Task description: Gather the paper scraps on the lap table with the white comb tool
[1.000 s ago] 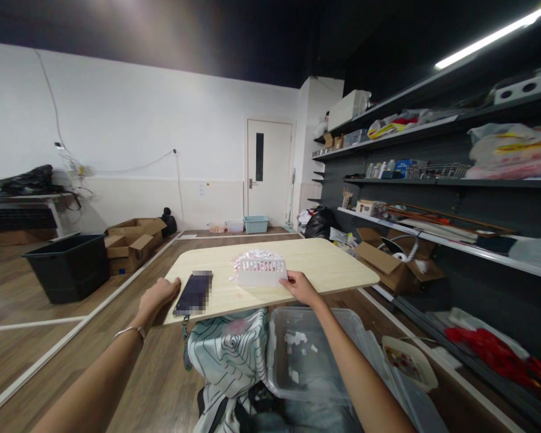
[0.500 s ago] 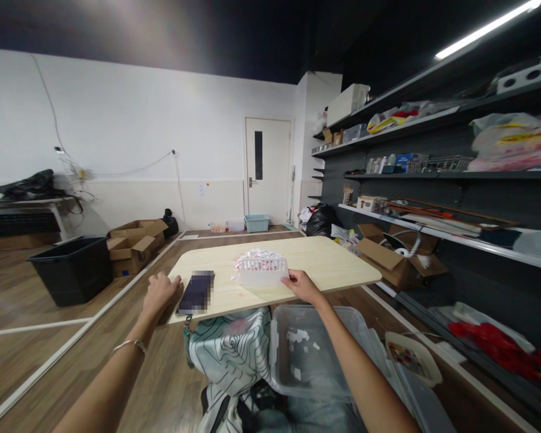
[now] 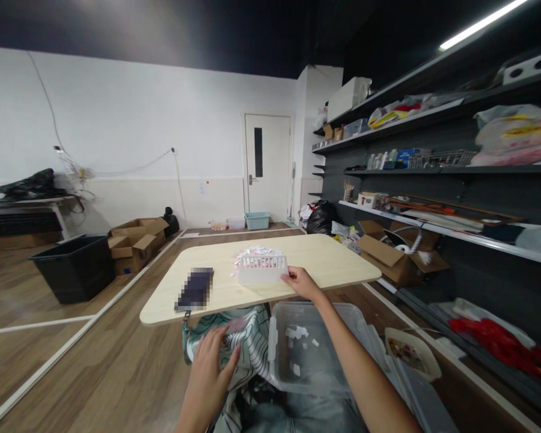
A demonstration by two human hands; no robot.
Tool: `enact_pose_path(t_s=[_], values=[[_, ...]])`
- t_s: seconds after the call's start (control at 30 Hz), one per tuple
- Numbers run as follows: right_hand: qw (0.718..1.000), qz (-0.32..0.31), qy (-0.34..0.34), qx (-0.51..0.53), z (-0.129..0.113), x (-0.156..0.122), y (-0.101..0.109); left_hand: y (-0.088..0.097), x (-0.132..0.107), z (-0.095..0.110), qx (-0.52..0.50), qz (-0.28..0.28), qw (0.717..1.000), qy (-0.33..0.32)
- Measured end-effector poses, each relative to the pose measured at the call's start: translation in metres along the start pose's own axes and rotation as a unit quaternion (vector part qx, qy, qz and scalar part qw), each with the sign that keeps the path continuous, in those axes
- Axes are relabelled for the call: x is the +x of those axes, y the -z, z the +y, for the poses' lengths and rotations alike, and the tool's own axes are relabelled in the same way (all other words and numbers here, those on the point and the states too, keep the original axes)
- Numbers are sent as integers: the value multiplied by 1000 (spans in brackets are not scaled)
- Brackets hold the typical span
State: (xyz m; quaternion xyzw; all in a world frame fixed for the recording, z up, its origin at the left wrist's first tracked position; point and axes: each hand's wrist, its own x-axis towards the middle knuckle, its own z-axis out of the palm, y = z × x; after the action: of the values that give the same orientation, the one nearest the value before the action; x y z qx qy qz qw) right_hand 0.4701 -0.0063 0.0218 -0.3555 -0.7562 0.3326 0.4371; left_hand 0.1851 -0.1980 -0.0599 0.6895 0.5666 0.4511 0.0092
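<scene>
Two bare hands show at a pale tabletop [image 3: 329, 258]; call its middle the middle of a clock, with 12 at the far side. A white slotted basket [image 3: 259, 276] sits near that middle, with a heap of small white and pink bits [image 3: 260, 251] showing through its slots and over its top. The right hand [image 3: 301, 281] is at the basket's 4 o'clock end. Its grip is closed on the edge, thumb and fingers pinching. The left hand [image 3: 210, 356] is off the tabletop, out at 7 o'clock, over a cloth [image 3: 255, 337] with dark wavy lines. That grip is loose, the thumb well away from the fingers, and I see nothing in it. I cannot tell if it touches the cloth. A dark flat thing [image 3: 196, 290] lies at 8 o'clock on the tabletop, part of it blurry, with a strap [image 3: 186, 331] hanging over the edge. Lower down at 5 o'clock is a see-through tub [image 3: 321, 367] with a few white scraps [image 3: 296, 332] inside. A black bin [image 3: 74, 270] stands far out at 9 o'clock, and a white door [image 3: 277, 162] is at 12.
</scene>
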Motion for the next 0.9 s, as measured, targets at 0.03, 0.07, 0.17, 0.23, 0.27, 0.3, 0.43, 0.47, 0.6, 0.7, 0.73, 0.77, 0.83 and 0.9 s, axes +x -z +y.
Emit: enact_pose_path(t_s=[0.03,0.07,0.17,0.23,0.27,0.3,0.43,0.47,0.6,0.7,0.73,0.77,0.83,0.9], values=[[1000,2,0,1,1,0,0,-8,2,-1,17,-1,1000,-5],[1000,3,1,2,1,0,0,-14,3,-1,33,-4,999,-10],[1000,3,3,6,3,1,-1,-21,2,8,76,-9,997,-16],[1000,4,2,6,3,1,-1,-22,-2,19,99,-18,995,-15],[1000,5,1,5,3,1,-1,-23,-4,24,106,-25,994,-17],[1000,6,0,4,3,2,-2,-24,-6,29,110,-34,993,-21],[1000,6,-2,7,4,1,-2,-30,-3,40,108,-49,992,-47],[1000,6,-1,7,4,1,-2,-31,0,41,109,-46,992,-50],[1000,18,1,-5,7,1,-2,-32,15,42,119,-40,991,-39],[1000,21,1,-10,9,1,-2,-27,25,45,118,-46,991,-33],[1000,19,1,-9,9,2,-2,-25,27,48,116,-45,992,-35],[1000,17,1,-6,9,2,-2,-23,29,53,111,-45,992,-43],[1000,15,-1,1,7,2,-2,-19,29,66,90,-59,991,-84],[1000,12,-4,8,5,2,-2,-21,29,82,58,-109,980,-157]])
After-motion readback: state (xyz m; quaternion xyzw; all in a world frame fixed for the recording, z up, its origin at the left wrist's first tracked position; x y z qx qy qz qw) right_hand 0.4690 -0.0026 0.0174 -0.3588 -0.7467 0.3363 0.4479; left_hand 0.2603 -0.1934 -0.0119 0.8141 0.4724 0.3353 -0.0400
